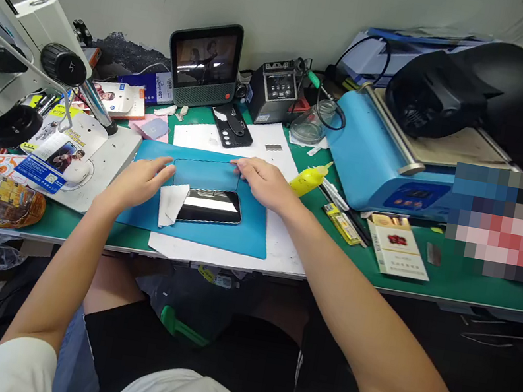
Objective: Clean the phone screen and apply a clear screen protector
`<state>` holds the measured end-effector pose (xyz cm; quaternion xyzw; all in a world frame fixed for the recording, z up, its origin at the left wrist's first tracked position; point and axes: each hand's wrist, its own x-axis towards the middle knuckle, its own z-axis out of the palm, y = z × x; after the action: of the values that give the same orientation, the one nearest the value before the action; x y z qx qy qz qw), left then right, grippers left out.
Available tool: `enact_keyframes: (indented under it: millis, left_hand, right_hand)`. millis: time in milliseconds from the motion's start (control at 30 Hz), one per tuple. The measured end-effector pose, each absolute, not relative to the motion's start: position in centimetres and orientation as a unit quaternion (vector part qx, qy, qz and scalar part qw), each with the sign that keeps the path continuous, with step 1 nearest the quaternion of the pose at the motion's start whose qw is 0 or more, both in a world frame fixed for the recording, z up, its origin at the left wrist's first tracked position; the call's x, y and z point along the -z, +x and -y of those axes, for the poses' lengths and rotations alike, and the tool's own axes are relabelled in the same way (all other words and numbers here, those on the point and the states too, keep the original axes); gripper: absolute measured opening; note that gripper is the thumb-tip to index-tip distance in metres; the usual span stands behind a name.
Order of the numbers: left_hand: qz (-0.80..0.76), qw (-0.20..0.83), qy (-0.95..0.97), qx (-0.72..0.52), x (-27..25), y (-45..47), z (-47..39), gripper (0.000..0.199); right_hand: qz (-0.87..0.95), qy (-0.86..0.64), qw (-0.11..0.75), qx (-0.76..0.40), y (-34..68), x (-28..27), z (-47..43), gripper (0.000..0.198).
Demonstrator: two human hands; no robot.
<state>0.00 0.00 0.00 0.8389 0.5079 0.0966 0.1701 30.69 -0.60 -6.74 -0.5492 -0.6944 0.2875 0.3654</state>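
Observation:
A clear, thin sheet with a dark border, like a phone screen protector (207, 175), is held by its short ends above the blue mat (214, 239). My left hand (142, 179) pinches its left end between thumb and fingers. At the upper right corner, my right hand (262, 181) has its fingertips closed on the edge. Just below the sheet, a phone (213, 207) lies flat with its glossy dark screen up. A folded white wipe (171, 205) covers the phone's left end.
A microscope (70, 67) stands at the left. Behind the mat are a smart display (204, 64), a phone back cover (232, 125) and a soldering station (273, 91). To the right sit a yellow bottle (308, 178), a blue machine (373, 154) and a cigarette pack (398, 247).

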Motion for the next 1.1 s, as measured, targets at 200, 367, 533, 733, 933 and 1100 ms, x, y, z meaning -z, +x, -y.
enact_keyframes:
  millis: [200, 367, 533, 733, 933, 1100]
  left_hand:
    - [-0.529, 0.096, 0.838, -0.094, 1.6, -0.8, 4.0, 0.038]
    - [-0.539, 0.103, 0.828, -0.117, 2.9, -0.2, 5.6, 0.029]
    - [-0.518, 0.112, 0.836, -0.140, 3.5, 1.1, 5.9, 0.018]
    - [-0.514, 0.153, 0.827, -0.168, 2.7, 0.5, 5.5, 0.018]
    - [-0.519, 0.054, 0.818, -0.241, 1.0, 0.3, 5.9, 0.010]
    - [-0.399, 0.074, 0.901, -0.153, 2.5, 2.3, 7.3, 0.017]
  right_hand:
    - [0.691, -0.560, 0.414, -0.191, 30.7, 7.2, 2.4, 0.059]
    - [0.722, -0.523, 0.424, -0.159, 30.2, 6.5, 5.0, 0.042]
    - [0.738, -0.502, 0.429, -0.135, 29.7, 6.7, 7.7, 0.031]
    - [0.728, -0.500, 0.446, -0.143, 30.1, 7.5, 8.3, 0.029]
    - [0.724, -0.498, 0.454, -0.147, 30.0, 7.7, 8.1, 0.028]
    - [0.729, -0.497, 0.450, -0.139, 30.0, 7.8, 8.1, 0.027]
